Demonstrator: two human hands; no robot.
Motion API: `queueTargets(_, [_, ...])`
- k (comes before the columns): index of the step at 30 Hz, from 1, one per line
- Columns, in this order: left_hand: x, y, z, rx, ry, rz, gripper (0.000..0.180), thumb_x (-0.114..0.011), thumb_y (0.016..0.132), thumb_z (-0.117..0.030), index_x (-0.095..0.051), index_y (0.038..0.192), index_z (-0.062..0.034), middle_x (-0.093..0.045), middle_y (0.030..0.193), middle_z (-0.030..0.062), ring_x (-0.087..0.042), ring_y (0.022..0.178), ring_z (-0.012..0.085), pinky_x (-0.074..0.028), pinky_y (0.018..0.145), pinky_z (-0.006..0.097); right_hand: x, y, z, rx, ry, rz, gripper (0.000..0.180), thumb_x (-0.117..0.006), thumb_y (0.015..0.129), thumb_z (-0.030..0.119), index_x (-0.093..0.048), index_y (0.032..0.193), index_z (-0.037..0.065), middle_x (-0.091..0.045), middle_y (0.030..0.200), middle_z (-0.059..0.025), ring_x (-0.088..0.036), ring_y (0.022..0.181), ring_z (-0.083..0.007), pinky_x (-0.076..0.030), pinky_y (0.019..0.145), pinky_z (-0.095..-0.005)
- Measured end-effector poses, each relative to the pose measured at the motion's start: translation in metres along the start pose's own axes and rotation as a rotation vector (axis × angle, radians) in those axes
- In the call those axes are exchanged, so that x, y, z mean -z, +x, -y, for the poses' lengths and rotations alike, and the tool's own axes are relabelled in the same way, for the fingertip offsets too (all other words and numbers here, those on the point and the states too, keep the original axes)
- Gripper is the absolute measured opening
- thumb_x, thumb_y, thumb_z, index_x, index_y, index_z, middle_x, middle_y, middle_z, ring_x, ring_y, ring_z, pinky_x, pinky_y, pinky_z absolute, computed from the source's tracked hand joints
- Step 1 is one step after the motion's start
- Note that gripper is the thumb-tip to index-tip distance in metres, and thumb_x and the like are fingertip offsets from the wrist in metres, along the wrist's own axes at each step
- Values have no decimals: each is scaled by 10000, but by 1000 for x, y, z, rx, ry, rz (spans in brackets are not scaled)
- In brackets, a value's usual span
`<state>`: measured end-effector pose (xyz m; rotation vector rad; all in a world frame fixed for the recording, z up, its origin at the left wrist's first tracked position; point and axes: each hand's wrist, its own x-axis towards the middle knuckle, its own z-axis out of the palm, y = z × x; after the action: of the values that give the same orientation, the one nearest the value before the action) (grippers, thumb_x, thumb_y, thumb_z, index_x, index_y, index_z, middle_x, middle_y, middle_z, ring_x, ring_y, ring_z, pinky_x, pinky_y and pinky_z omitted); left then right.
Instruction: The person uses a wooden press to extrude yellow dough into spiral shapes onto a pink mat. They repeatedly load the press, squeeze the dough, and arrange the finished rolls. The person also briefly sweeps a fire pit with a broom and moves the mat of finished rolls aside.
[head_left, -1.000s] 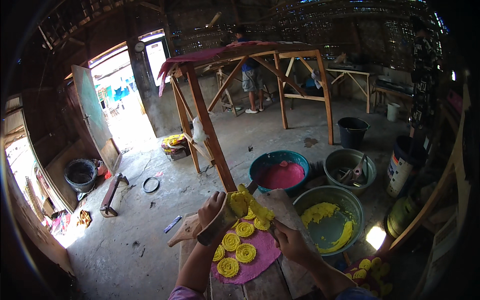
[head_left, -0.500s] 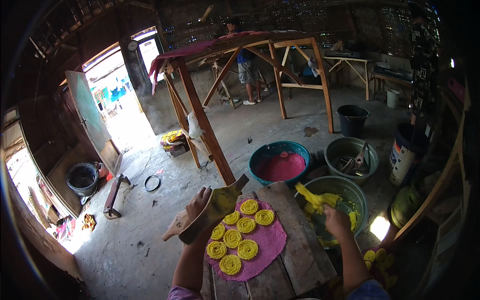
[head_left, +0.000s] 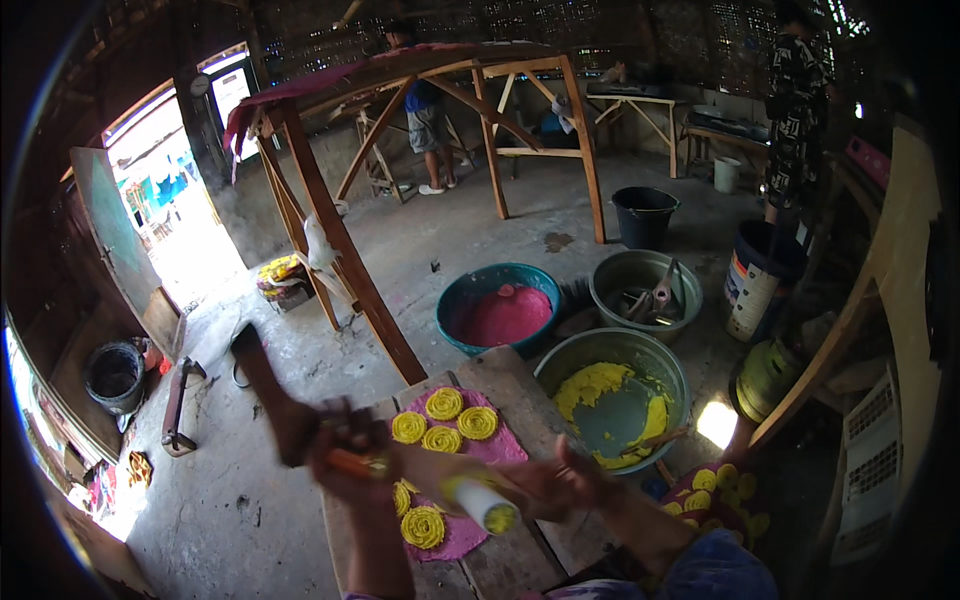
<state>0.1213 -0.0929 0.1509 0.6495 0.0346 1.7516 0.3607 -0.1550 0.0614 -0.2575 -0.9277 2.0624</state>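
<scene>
Blurred by motion, my left hand (head_left: 355, 455) is closed around a wooden dough press (head_left: 275, 400), whose dark arm sticks up to the left. A white tube (head_left: 487, 505) with yellow dough in its open end points toward me from the press's pale wooden part. My right hand (head_left: 575, 485) is beside that pale part, its thumb raised and its other fingers smeared. Below, yellow dough spirals (head_left: 424, 527) lie on a pink round sheet (head_left: 505, 445) on a plank bench (head_left: 510, 365), partly hidden by my hands. Yellow dough (head_left: 595, 385) clings inside a green basin (head_left: 680, 385), with a wooden stick (head_left: 655, 437) at its rim.
Beyond the bench stand a teal basin (head_left: 445, 320) of pink dough, a grey-green basin (head_left: 690, 310) with tools and a black bucket (head_left: 643, 220). A wooden frame (head_left: 345, 255) rises ahead. More yellow spirals (head_left: 705, 480) lie low right. Two people (head_left: 425, 125) stand farther back.
My right hand has left the green basin and come over to the press. The dough-covered stick it held now rests in the basin. The press in my left hand has turned, showing its tube. The view shifted right.
</scene>
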Motion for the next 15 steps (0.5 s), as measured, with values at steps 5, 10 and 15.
queueTargets(5, [38, -9, 50, 399, 1, -148, 250, -594, 816, -166, -560, 1027, -35, -579, 982, 97, -559, 995, 231, -448, 887, 400, -22, 0, -51, -151, 192, -482, 975, -306, 831, 803, -450, 1271, -55, -614, 925, -143, -585, 635, -217, -463, 486, -328])
queueTargets(10, [102, -5, 31, -150, 1070, 212, 294, -740, 781, -135, -651, 1046, -45, -679, 946, 42, -657, 853, 156, -528, 741, 311, 15, -27, 1, 144, -10, -260, 841, -381, 873, 726, -449, 1257, -18, -560, 880, -109, -524, 541, -157, -409, 400, -243])
queueTargets(15, [53, -40, -8, 128, 1719, 763, 416, -821, 658, -254, -659, 1003, -87, -677, 872, 76, -676, 755, 233, -530, 683, 318, -51, -4, 35, 470, -961, -484, 825, -445, 896, 647, -351, 1306, -63, -526, 995, -145, -548, 668, -202, -464, 539, -333])
